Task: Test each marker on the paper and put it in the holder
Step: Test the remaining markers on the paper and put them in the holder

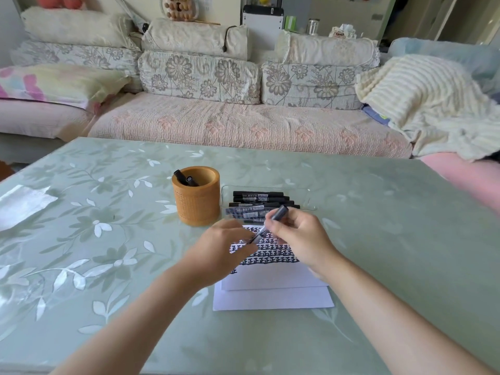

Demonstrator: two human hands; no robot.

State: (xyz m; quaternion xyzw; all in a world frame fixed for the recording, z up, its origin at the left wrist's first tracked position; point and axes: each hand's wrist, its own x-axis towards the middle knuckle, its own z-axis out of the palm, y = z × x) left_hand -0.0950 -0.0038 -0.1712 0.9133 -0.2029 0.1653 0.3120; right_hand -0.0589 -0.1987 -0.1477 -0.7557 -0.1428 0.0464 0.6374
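The marker (271,222) is a slim black pen with a grey-looking upper end and a pale printed label along its barrel. It sits just below the centre of the frame, tilted, with its upper end up-right and its lower end down-left over the paper (273,277).

The right hand (300,242) holds it, fingers curled round the barrel's middle. The left hand (224,253) meets the lower end with its fingers bent inward; whether they pinch it cannot be told.

The paper is a smooth white sheet lined with rows of thick black marks, lying on another white sheet (270,300). Up-left of the hands stands the holder (197,204), a round orange-brown cup with a fine woven texture, two black markers (186,180) leaning inside. Beside it, a clear shallow tray (308,203) carries more black markers (258,198) lying side by side on the glossy green leaf-patterned table (108,239).
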